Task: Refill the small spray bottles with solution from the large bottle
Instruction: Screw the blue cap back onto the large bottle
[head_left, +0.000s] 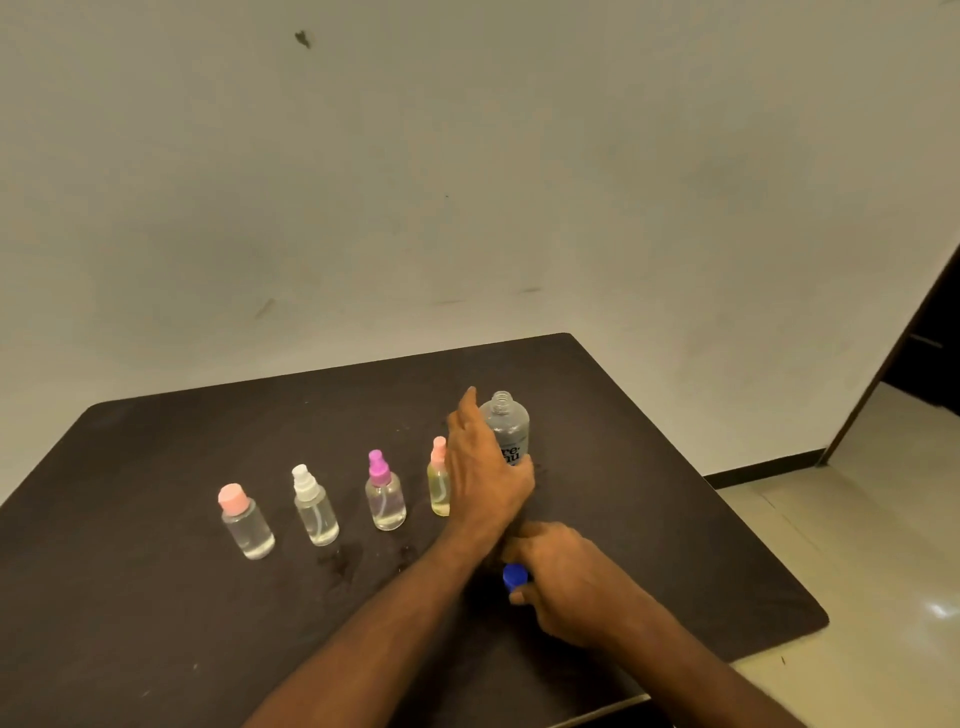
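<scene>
The large clear bottle (506, 426) stands uncapped and upright on the dark table (156, 623), right of centre. My left hand (483, 467) reaches across and wraps round its lower body. My right hand (566, 582), nearer to me, holds the blue cap (514, 576) in its fingers just above the table. Several small spray bottles stand in a row to the left: one with a peach cap (244, 522), one with a white sprayer (314, 506), one with a purple sprayer (384, 491), and a yellowish one with a peach sprayer (439, 478), partly hidden behind my left hand.
Small wet patches (343, 561) mark the table in front of the row. The table's right edge (769, 551) drops to a pale tiled floor (857, 571). A plain wall (467, 182) stands behind the table.
</scene>
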